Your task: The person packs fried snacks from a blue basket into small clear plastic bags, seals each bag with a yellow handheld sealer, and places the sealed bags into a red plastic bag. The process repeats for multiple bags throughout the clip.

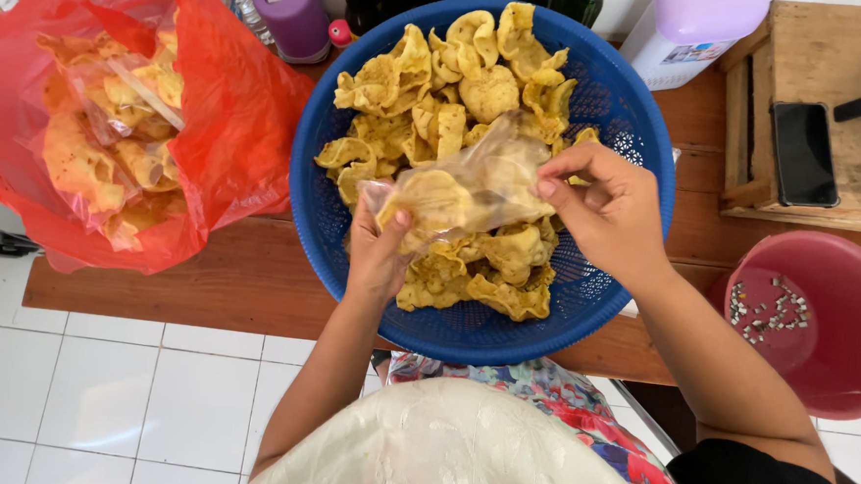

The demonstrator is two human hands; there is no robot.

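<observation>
1 small clear plastic bag (472, 190) – part-filled with yellow crackers – was held over the blue basket (614, 104) | left hand (379, 254) gripped its bottom, right hand (604, 207) pinched its mouth | loose crackers (458, 86) remained heaped in basket | red bag (231, 114) of packed portions lay left – pink bowl (840, 293) right.

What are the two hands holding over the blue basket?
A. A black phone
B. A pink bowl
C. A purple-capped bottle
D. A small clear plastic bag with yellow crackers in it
D. Both the left hand and the right hand grip a small clear plastic bag with yellow crackers inside, held above the blue basket of loose crackers.
</observation>
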